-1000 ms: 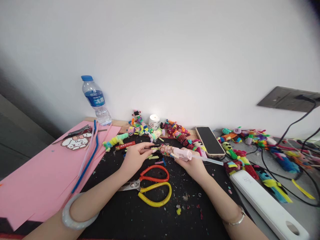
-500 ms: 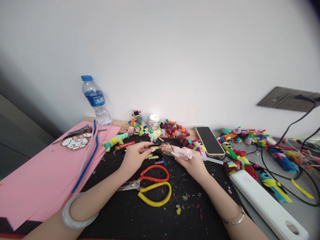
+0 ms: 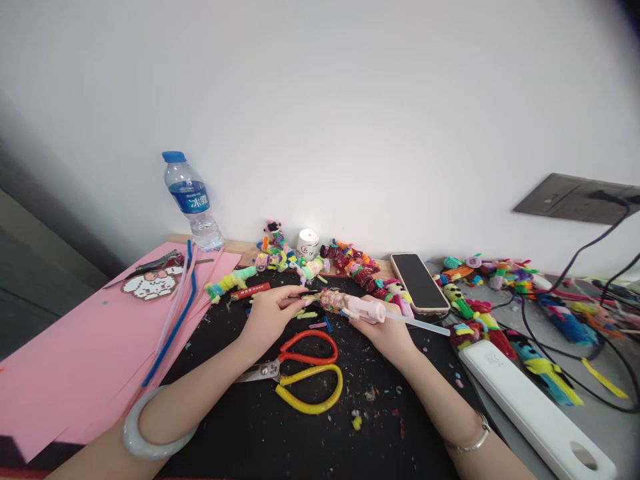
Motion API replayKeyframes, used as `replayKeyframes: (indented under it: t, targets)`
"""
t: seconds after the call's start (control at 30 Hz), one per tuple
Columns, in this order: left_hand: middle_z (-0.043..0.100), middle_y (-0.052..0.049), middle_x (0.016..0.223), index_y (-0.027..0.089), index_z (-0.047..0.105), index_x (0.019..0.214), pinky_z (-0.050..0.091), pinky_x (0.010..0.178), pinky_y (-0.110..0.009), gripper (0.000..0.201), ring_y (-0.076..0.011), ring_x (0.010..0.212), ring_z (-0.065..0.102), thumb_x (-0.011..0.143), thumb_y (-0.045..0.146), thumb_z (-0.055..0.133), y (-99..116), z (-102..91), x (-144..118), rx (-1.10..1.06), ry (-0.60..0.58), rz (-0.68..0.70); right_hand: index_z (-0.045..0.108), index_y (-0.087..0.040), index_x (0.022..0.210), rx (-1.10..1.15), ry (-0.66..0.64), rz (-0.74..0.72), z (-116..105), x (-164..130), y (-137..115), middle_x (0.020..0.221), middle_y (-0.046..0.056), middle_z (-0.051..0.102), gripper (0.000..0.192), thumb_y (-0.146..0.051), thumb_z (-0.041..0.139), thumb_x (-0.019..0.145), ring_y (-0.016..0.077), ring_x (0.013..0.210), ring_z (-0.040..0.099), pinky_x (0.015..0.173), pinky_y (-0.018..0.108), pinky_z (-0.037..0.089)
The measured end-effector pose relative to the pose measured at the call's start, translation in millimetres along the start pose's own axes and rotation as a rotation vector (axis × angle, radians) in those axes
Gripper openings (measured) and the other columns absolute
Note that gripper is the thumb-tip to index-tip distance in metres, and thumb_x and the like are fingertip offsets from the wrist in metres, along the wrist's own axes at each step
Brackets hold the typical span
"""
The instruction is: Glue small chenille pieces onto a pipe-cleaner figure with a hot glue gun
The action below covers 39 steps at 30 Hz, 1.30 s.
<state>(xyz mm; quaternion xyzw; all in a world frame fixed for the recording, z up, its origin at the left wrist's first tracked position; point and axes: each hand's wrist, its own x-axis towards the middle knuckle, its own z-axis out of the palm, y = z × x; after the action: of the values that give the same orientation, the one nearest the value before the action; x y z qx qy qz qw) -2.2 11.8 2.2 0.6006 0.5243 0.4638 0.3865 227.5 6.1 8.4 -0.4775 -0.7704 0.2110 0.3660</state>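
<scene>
My right hand (image 3: 383, 333) is wrapped round a small pale-pink glue gun (image 3: 367, 309), and a translucent glue stick (image 3: 420, 324) juts from its rear. Glue residue and coloured fluff crust the gun's front end (image 3: 333, 300), which points left. My left hand (image 3: 273, 317) is closed in a pinch just left of that tip. A small dark piece shows at its fingertips, too small to name. Below the hands lie scissors (image 3: 310, 389) with one red and one yellow handle. Short pipe-cleaner scraps (image 3: 306, 315) lie under the fingers.
Pipe-cleaner figures (image 3: 353, 263) line the wall side, with more figures (image 3: 537, 367) at right. A phone (image 3: 419, 283), a white long device (image 3: 535, 407) and black cables lie right. Pink sheets (image 3: 75, 353), pipe cleaners (image 3: 170, 333) and a water bottle (image 3: 193, 200) are left.
The glue gun has shifted very slightly, its glue stick reaching a little further right and lower. My left hand stays pinched near the tip; the surrounding things have not moved.
</scene>
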Motion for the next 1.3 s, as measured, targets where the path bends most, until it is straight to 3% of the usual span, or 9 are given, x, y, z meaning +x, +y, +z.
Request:
replayKeyframes:
  t: [0.4, 1.07, 1.3]
  targets:
    - [0.075, -0.008, 0.088, 0.015, 0.072, 0.091, 0.057, 0.078, -0.032, 0.022, -0.0224, 0.081, 0.072, 0.073, 0.026, 0.065, -0.7, 1.5, -2.1, 0.067, -0.011, 0.104, 0.057, -0.018, 0.069, -0.039, -0.025, -0.025, 0.3, -0.9, -3.4, 0.062, 0.000, 0.060, 0.014, -0.028, 0.063, 0.078, 0.0128, 0.055, 0.053, 0.050, 0.022, 0.038]
    - [0.076, -0.007, 0.088, 0.015, 0.070, 0.093, 0.058, 0.078, -0.035, 0.026, -0.0245, 0.082, 0.072, 0.072, 0.030, 0.067, 2.1, -1.1, 0.1, 0.026, 0.017, -0.006, 0.057, -0.019, 0.072, -0.045, -0.054, 0.045, -3.0, 1.3, 0.5, 0.067, 0.001, 0.062, 0.011, -0.025, 0.059, 0.080, 0.0148, 0.060, 0.056, 0.056, 0.024, 0.041]
    - [0.076, -0.007, 0.091, 0.016, 0.071, 0.092, 0.056, 0.082, -0.036, 0.025, -0.0235, 0.084, 0.072, 0.072, 0.030, 0.066, -1.3, -0.2, -0.8, 0.067, 0.009, 0.051, 0.055, -0.019, 0.068, -0.060, -0.038, 0.029, -0.1, 0.3, 0.2, 0.060, -0.001, 0.058, 0.013, -0.025, 0.060, 0.078, 0.0126, 0.053, 0.051, 0.051, 0.023, 0.037]
